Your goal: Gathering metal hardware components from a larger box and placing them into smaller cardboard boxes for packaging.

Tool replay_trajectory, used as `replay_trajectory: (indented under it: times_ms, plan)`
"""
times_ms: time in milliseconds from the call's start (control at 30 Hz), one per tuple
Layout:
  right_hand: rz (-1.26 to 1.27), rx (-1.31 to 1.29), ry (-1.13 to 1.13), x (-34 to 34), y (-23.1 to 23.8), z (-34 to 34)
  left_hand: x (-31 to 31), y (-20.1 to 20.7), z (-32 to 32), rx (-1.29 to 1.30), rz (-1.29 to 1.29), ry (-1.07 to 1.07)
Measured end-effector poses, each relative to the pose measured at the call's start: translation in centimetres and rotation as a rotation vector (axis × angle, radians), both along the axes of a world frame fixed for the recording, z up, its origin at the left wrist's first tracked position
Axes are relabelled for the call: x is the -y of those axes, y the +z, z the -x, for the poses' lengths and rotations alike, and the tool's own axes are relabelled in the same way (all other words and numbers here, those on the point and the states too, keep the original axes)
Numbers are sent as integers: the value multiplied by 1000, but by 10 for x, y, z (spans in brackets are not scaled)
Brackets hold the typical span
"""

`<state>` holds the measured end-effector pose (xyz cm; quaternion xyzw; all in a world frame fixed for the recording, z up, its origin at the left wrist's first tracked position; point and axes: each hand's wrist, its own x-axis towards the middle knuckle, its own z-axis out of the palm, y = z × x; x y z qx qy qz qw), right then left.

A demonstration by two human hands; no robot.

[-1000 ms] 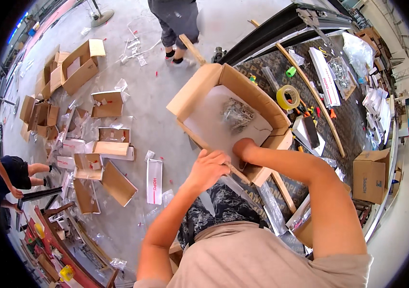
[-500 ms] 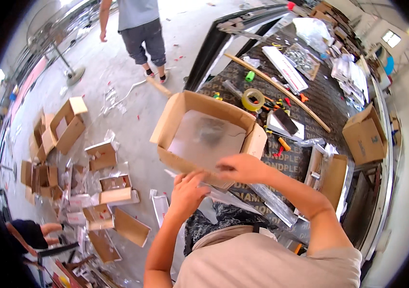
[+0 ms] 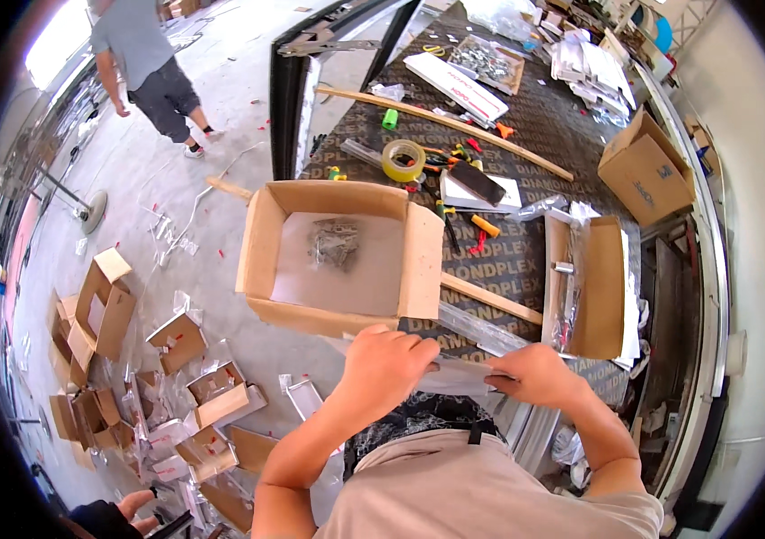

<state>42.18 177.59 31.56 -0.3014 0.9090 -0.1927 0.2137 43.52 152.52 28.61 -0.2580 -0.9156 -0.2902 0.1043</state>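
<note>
Close to my body, a translucent plastic bag or sheet [image 3: 461, 377] is stretched between my two hands. My left hand [image 3: 388, 366] pinches its left end, just under the near edge of an open cardboard box [image 3: 259, 235]. At its right end, the fingers of my right hand [image 3: 533, 374] are closed on the same plastic. The box has its flaps up and a pale sheet on its bottom. A small heap of greyish metal parts [image 3: 335, 243], apparently in clear plastic, lies inside. Wooden strips [image 3: 495, 299] show beside and under the box.
On the dark table are a tape roll [image 3: 403, 161], a black block [image 3: 477, 182], tools, a long white carton [image 3: 457, 88] and a narrow open box [image 3: 598, 287]. A brown carton [image 3: 647, 175] stands right. Discarded boxes [image 3: 104, 305] litter the floor left; a person [image 3: 153, 76] walks beyond.
My right hand has moved from the box's near edge to the plastic, now pulled out between both hands. My view has shifted, and the metal parts show more clearly. The person in the background has walked on.
</note>
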Motion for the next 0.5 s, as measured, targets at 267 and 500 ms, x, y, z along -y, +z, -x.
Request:
replay_trajectory:
  times_ms: [267, 500]
  plan:
    - [296, 480, -478, -34, -42, 21, -24, 6, 89, 469, -360, -88]
    - [370, 408, -339, -67, -48, 57, -44, 21, 129, 552, -218, -41]
